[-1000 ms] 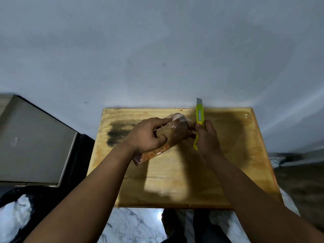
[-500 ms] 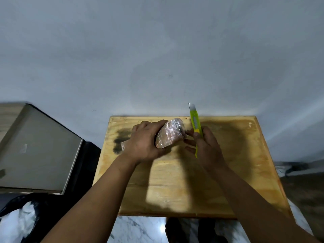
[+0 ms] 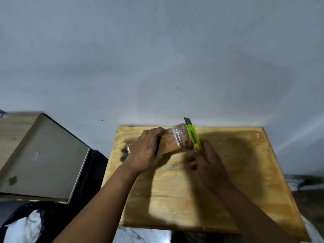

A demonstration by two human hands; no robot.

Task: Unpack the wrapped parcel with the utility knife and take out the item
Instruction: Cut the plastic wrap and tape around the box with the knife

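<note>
A brown parcel (image 3: 172, 141) wrapped in clear plastic is held above the far part of the wooden table (image 3: 236, 172). My left hand (image 3: 145, 153) grips its left side, covering much of it. My right hand (image 3: 208, 163) holds a yellow-green utility knife (image 3: 193, 137) upright against the parcel's right end, with the grey blade out and pointing up and away. The item inside the wrapping is hidden.
The table stands against a plain grey wall (image 3: 157, 58). A grey flat box (image 3: 43, 158) lies to the left, with a black bag holding white plastic (image 3: 22, 225) below it. Marble floor (image 3: 140, 235) shows under the table's near edge.
My left hand has turned and lifted the parcel, so its brown side now faces me. The knife has shifted slightly left and tilted, staying at the parcel's right end.
</note>
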